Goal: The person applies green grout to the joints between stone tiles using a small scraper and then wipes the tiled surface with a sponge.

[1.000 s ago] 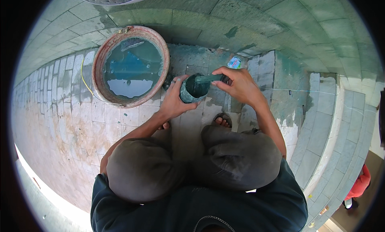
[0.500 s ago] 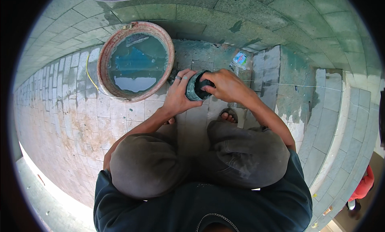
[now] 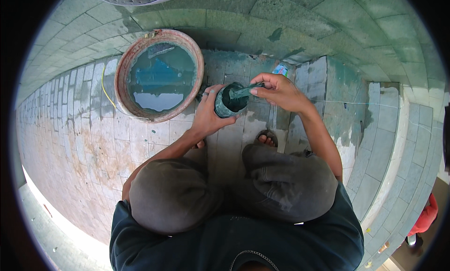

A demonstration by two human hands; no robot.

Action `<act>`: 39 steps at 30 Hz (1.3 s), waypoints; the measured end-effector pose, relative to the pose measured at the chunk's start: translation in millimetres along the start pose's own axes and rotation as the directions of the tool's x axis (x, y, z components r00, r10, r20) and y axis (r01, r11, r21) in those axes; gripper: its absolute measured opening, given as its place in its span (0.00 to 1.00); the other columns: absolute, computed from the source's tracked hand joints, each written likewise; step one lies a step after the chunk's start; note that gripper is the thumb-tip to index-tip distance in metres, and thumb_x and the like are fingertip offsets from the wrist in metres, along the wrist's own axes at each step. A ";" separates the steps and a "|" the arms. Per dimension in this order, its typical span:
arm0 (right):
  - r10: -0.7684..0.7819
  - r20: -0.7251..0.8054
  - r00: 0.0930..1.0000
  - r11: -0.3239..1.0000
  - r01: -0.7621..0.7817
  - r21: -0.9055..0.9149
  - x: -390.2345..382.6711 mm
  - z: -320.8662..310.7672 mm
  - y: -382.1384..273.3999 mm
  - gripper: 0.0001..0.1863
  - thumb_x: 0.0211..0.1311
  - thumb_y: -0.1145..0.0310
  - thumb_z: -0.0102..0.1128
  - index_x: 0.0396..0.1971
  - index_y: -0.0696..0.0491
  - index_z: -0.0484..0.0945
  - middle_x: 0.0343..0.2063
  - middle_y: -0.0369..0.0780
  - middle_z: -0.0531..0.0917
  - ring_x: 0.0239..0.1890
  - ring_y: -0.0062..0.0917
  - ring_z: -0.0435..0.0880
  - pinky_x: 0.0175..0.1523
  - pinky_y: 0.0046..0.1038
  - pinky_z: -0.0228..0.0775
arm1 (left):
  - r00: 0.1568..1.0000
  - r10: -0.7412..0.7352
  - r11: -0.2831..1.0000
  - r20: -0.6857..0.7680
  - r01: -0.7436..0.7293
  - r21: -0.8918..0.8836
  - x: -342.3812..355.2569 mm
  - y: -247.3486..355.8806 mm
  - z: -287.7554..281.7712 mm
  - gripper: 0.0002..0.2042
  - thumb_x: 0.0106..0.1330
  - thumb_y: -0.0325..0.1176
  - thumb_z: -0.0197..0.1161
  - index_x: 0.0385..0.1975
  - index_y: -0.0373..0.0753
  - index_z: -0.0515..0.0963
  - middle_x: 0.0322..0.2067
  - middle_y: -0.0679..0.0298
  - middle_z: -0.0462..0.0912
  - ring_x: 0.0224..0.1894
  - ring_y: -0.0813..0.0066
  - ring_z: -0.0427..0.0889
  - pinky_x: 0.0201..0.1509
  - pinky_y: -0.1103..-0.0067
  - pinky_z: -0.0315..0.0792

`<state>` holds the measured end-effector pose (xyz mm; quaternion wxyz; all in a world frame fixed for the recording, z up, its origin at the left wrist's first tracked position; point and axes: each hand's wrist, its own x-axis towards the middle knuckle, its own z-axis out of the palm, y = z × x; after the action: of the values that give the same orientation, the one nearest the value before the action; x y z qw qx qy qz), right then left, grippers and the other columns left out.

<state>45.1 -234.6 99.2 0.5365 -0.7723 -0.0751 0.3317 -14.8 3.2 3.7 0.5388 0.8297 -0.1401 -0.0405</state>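
My left hand is wrapped round the side of a small round container, smeared dark green and tilted with its mouth up and to the right. Between the thumb and fingers of my right hand is a flat green-coated strip, its kind unclear under the coating. The strip's far end reaches into the container's mouth. Left of my left hand stands a wide reddish bucket holding murky grey-green water, with reflections on its surface.
A colourful packet lies by the wall beyond my right hand. A yellow cord runs beside the bucket, and a thin string stretches to the right. Wet tiles surround my feet. A person in red is at the far right.
My right hand has come out of the container and moved right and up, drawing the green-coated strip partly out. My left hand keeps its hold on the container.
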 end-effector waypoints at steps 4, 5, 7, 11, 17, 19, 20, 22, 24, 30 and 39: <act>0.075 -0.080 0.994 0.962 -0.051 0.270 4.2 -8.2 -0.9 0.19 0.67 0.59 0.64 0.47 0.58 0.77 0.21 0.29 0.77 0.23 0.11 0.71 0.28 0.19 0.60 | 0.999 -0.038 0.999 -0.016 0.038 0.006 -0.8 0.1 0.5 0.41 0.44 0.40 0.78 0.59 0.35 0.65 0.53 0.50 0.71 0.56 0.50 0.73 0.60 0.62 0.68; 0.105 -0.111 0.988 0.930 -0.058 0.362 6.9 -6.8 -2.6 0.19 0.67 0.59 0.64 0.47 0.59 0.77 0.21 0.29 0.78 0.22 0.11 0.71 0.28 0.19 0.60 | 0.999 -0.047 0.999 -0.023 0.047 0.010 -1.2 -1.3 0.8 0.41 0.44 0.39 0.78 0.59 0.34 0.65 0.52 0.50 0.71 0.56 0.50 0.73 0.60 0.62 0.68; 0.086 -0.240 0.967 0.949 -0.006 0.317 15.8 -5.5 -8.1 0.20 0.66 0.58 0.64 0.48 0.59 0.77 0.21 0.30 0.79 0.22 0.11 0.72 0.28 0.18 0.60 | 0.999 -0.030 1.000 -0.014 0.030 0.005 -0.8 -2.6 1.0 0.41 0.44 0.39 0.78 0.59 0.35 0.65 0.52 0.50 0.71 0.56 0.50 0.73 0.59 0.62 0.68; -0.020 -0.467 0.884 0.992 0.076 0.101 42.0 -25.6 -8.2 0.21 0.65 0.58 0.65 0.49 0.59 0.77 0.19 0.32 0.80 0.21 0.12 0.73 0.28 0.18 0.62 | 0.999 -0.034 0.999 0.005 0.034 -0.025 2.2 0.8 3.7 0.40 0.44 0.39 0.77 0.59 0.35 0.65 0.51 0.50 0.72 0.55 0.50 0.73 0.58 0.62 0.68; -0.062 -0.603 0.795 0.991 0.122 0.058 68.9 -37.9 -43.7 0.21 0.65 0.59 0.64 0.48 0.60 0.78 0.20 0.34 0.82 0.20 0.13 0.76 0.27 0.20 0.64 | 0.998 -0.056 0.998 0.006 0.056 -0.013 -2.8 2.4 -1.2 0.41 0.44 0.40 0.78 0.59 0.36 0.65 0.51 0.50 0.72 0.56 0.50 0.73 0.59 0.62 0.68; -0.074 -0.626 0.776 0.987 0.148 0.067 80.4 -45.1 -43.0 0.20 0.65 0.60 0.64 0.47 0.61 0.77 0.20 0.35 0.82 0.21 0.14 0.78 0.26 0.20 0.65 | 0.999 -0.054 0.999 0.008 0.054 -0.010 -2.4 1.9 0.4 0.41 0.44 0.40 0.78 0.59 0.36 0.65 0.52 0.50 0.72 0.56 0.50 0.73 0.59 0.62 0.68; -0.079 -0.638 0.766 0.985 0.161 0.070 83.6 -47.5 -41.4 0.20 0.65 0.60 0.64 0.47 0.62 0.77 0.20 0.36 0.83 0.21 0.15 0.79 0.26 0.20 0.65 | 0.999 -0.052 0.999 0.009 0.052 -0.009 -1.9 1.8 1.4 0.41 0.44 0.40 0.78 0.59 0.36 0.65 0.52 0.50 0.72 0.56 0.50 0.73 0.59 0.62 0.68; -0.070 -0.670 0.739 0.959 0.235 0.159 87.4 -42.0 -48.0 0.19 0.65 0.62 0.64 0.45 0.63 0.77 0.21 0.38 0.83 0.23 0.17 0.81 0.26 0.20 0.67 | 0.998 -0.058 0.998 0.007 0.058 -0.007 -3.4 0.4 1.1 0.41 0.44 0.40 0.78 0.60 0.36 0.65 0.52 0.50 0.72 0.56 0.50 0.73 0.60 0.62 0.68; -0.104 -0.722 0.684 0.920 0.342 0.191 88.9 -37.5 -51.6 0.18 0.66 0.63 0.63 0.44 0.64 0.76 0.22 0.40 0.84 0.24 0.18 0.83 0.27 0.20 0.70 | 0.998 -0.062 0.998 0.007 0.062 -0.007 -4.0 0.2 1.0 0.41 0.45 0.40 0.78 0.59 0.36 0.65 0.51 0.50 0.72 0.56 0.50 0.73 0.60 0.62 0.68; -0.195 -0.779 0.595 0.885 0.449 0.121 89.9 -23.9 -43.7 0.16 0.69 0.66 0.60 0.42 0.66 0.74 0.23 0.42 0.84 0.27 0.22 0.86 0.33 0.20 0.77 | 0.996 -0.082 0.996 0.018 0.083 -0.045 -2.9 0.0 1.4 0.40 0.45 0.40 0.78 0.59 0.35 0.66 0.51 0.51 0.73 0.57 0.50 0.73 0.60 0.62 0.68; -0.239 -0.808 0.539 0.822 0.555 0.127 89.5 -17.9 -36.1 0.16 0.69 0.66 0.61 0.41 0.66 0.73 0.24 0.43 0.84 0.27 0.24 0.87 0.32 0.21 0.77 | 0.994 -0.099 0.995 0.036 0.100 -0.024 -2.5 3.4 -0.2 0.40 0.45 0.40 0.78 0.59 0.36 0.66 0.52 0.51 0.73 0.57 0.51 0.73 0.60 0.63 0.68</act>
<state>133.2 -191.4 95.9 0.7131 -0.6832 0.0447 -0.1509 -17.8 2.8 6.7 0.5443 0.8278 -0.1074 -0.0833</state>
